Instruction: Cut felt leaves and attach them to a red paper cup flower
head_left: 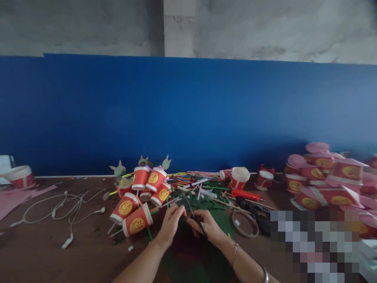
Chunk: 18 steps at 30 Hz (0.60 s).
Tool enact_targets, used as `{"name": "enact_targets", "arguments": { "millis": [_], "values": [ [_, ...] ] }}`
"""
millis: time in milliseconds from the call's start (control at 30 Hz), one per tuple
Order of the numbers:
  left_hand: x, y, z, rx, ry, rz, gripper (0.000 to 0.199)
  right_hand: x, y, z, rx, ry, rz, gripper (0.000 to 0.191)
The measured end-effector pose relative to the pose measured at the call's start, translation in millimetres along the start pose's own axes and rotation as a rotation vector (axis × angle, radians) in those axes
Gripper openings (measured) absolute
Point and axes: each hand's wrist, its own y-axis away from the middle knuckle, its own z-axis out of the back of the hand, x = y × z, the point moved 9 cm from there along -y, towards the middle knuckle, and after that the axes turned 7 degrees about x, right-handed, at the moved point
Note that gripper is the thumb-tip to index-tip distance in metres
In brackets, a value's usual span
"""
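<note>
Near the middle of the table, my right hand [204, 226] is closed round the dark handles of a pair of scissors [188, 203], whose blades point up and to the left. Beside it, my left hand [172, 222] pinches a small piece of dark green paper [184, 204] close to the blades. Whether the blades touch the paper is too small to tell. Below both hands lies a larger dark green sheet [219, 220], partly in shadow.
Red paper cups [137, 222] with stick figures stand and lie at the left, near white earphones [79, 200]. Coloured pens and scraps lie behind my hands. Rightward are a tape roll [245, 224], a red-handled tool [246, 194] and stacked pink-and-red cup pieces [332, 177].
</note>
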Motion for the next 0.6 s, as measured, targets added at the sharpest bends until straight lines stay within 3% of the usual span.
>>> {"name": "enact_targets", "arguments": {
  "millis": [600],
  "values": [
    [-8.6, -2.0, -3.1, 0.027, -0.155, -0.090, 0.036, -0.7, 0.4, -0.9, 0.034, -0.024, -0.004, 0.038]
  ]
}}
